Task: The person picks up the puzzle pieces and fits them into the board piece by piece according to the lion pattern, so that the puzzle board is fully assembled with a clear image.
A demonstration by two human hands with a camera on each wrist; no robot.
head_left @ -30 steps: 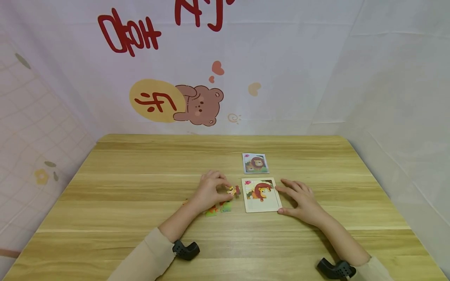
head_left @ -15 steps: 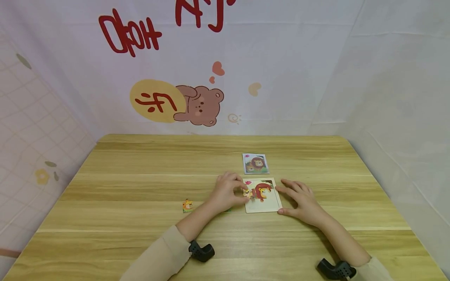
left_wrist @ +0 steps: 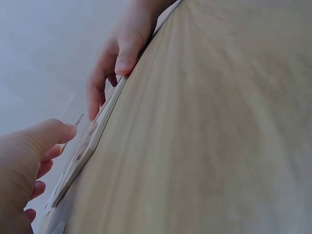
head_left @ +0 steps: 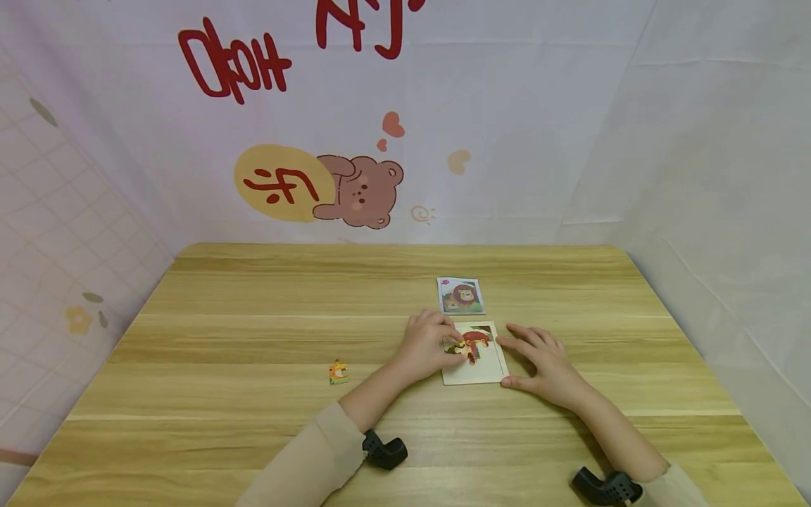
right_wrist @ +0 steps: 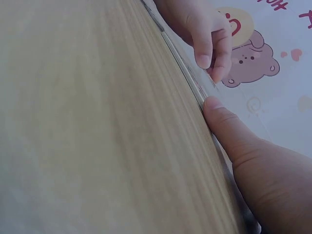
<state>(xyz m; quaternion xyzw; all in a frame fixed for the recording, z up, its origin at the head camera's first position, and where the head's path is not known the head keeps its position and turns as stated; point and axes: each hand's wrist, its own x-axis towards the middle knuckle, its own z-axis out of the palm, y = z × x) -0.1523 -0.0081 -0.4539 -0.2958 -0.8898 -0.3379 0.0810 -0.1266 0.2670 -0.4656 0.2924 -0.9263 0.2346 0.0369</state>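
Left hand (head_left: 426,348), pinching piece (head_left: 467,348), now farther over board (head_left: 486,370), right of frame centre; piece apparently unseated; right hand (head_left: 542,362) touches board's edge

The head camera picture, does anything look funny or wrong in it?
Yes, the bear on the backdrop lies sideways, ears toward the right. On the table, a loose puzzle piece sits apart from the puzzle board, but nothing looks spilled.

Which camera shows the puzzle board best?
The head view: it shows the puzzle board from above, though the left hand hides part. The left wrist view shows it nearly edge-on; the right wrist view, mostly a thin edge.
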